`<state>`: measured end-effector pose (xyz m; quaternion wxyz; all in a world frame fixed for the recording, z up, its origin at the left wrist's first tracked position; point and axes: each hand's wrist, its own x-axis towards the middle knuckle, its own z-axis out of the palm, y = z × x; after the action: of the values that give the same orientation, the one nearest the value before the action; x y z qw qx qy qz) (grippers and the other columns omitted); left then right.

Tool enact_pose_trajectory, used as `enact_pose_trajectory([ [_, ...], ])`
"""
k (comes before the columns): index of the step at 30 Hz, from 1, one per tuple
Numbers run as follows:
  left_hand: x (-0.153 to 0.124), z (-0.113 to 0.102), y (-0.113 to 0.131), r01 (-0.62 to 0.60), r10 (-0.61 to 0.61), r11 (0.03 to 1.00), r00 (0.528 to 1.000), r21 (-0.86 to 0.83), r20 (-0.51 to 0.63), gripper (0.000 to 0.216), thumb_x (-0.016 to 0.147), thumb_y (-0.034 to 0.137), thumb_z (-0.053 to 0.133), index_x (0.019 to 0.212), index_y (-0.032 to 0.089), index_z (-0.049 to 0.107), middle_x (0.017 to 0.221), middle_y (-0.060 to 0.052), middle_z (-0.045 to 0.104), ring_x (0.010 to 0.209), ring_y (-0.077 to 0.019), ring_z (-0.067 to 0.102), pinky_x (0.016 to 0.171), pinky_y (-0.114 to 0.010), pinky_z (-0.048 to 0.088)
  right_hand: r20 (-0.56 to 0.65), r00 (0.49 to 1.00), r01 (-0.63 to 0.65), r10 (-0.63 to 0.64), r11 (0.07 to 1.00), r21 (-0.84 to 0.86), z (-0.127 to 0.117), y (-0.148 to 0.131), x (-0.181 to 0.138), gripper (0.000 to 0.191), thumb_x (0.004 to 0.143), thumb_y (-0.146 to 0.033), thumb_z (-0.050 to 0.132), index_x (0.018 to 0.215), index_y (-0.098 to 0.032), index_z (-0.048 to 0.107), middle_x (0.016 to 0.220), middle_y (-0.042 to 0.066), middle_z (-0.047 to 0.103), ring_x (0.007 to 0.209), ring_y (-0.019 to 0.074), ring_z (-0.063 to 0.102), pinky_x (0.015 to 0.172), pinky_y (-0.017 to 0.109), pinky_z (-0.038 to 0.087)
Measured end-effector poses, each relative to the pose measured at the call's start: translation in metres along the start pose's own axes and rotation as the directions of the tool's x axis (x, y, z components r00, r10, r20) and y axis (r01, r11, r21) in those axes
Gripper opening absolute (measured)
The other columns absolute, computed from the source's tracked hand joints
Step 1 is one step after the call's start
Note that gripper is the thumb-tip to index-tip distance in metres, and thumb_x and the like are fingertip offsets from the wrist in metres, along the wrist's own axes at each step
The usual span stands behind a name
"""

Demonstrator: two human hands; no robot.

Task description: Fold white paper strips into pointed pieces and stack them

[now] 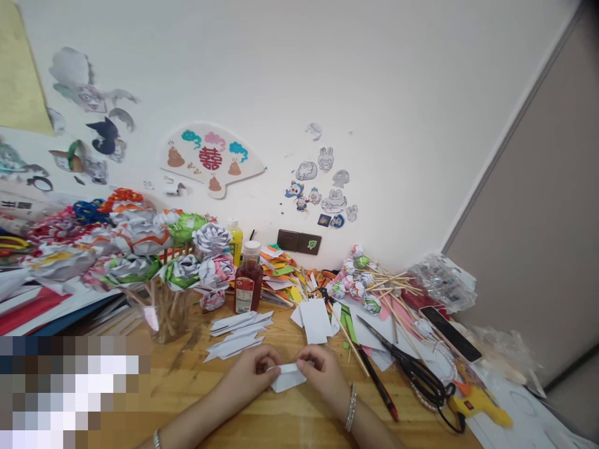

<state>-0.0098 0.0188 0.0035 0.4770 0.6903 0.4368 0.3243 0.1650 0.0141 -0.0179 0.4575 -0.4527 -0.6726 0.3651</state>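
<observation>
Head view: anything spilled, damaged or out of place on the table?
No spill or damage that I can see. The red bottle looks odd: it resembles a sauce bottle, standing upright between paper flowers and colored paper scraps.

Between the hands (254, 369), at the near middle of the bench (229, 415), is a sheet (289, 378). Beyond it lie paper strips (238, 335) left and folded papers (316, 322) right. Far left, flowers (140, 236) stand in a jar (180, 321), a bottle (248, 284) to their right; scissors (408, 360) lie right, a glue gun (480, 402) beside their handles.
</observation>
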Motion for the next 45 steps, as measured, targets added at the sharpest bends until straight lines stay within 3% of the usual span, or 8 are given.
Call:
enact_pose_trajectory([
  [8,-0.003,0.002,0.004,-0.037,0.042,0.985,0.999,0.167,-0.027,0.011,0.063,0.02,0.048,0.067,0.014,0.056,0.051,0.006,0.048,0.05,-0.0092,0.044,0.047,-0.017,0.031,0.071,0.989,0.139,-0.126,0.967,-0.213,0.001,-0.005,-0.002,0.005,0.064,-0.017,0.059,0.067,-0.016,0.064,0.063,0.001,0.059,0.061,0.0135,0.052,0.056,0.022,0.038],
  [21,-0.004,0.003,0.003,-0.028,0.03,0.979,1.0,0.204,-0.009,0.011,0.064,0.022,0.048,0.067,0.015,0.055,0.05,0.006,0.048,0.049,-0.0089,0.044,0.048,-0.017,0.031,0.06,0.996,0.072,-0.06,0.971,-0.227,0.002,-0.005,-0.001,0.007,0.065,-0.016,0.058,0.067,-0.016,0.064,0.063,0.001,0.06,0.062,0.0135,0.053,0.056,0.021,0.038],
  [32,-0.007,0.005,0.008,-0.072,0.061,0.957,0.997,0.281,0.05,0.02,0.069,0.028,0.045,0.072,0.015,0.06,0.058,0.003,0.056,0.055,-0.0103,0.048,0.051,-0.017,0.034,0.055,0.997,0.066,-0.058,0.986,-0.155,0.001,0.002,-0.001,0.006,0.064,-0.018,0.059,0.065,-0.015,0.064,0.059,0.0,0.06,0.057,0.0124,0.052,0.053,0.02,0.038],
  [38,-0.006,0.002,0.008,-0.072,0.067,0.915,0.997,0.396,0.026,0.025,0.071,0.03,0.042,0.067,0.014,0.06,0.06,0.0,0.059,0.057,-0.0119,0.049,0.053,-0.019,0.034,0.062,0.998,0.016,-0.017,1.0,0.015,0.001,0.006,-0.001,0.013,0.067,-0.023,0.056,0.074,-0.016,0.064,0.064,0.002,0.061,0.057,0.0125,0.052,0.051,0.021,0.039],
  [45,-0.005,0.0,0.008,-0.037,0.036,0.948,0.999,0.317,0.009,0.027,0.071,0.033,0.043,0.064,0.013,0.059,0.054,0.001,0.056,0.053,-0.0124,0.05,0.051,-0.019,0.035,0.048,0.999,-0.008,0.003,0.994,0.108,0.0,0.007,0.0,0.016,0.066,-0.017,0.056,0.081,-0.018,0.061,0.058,-0.002,0.053,0.053,0.0111,0.048,0.048,0.021,0.037],
])
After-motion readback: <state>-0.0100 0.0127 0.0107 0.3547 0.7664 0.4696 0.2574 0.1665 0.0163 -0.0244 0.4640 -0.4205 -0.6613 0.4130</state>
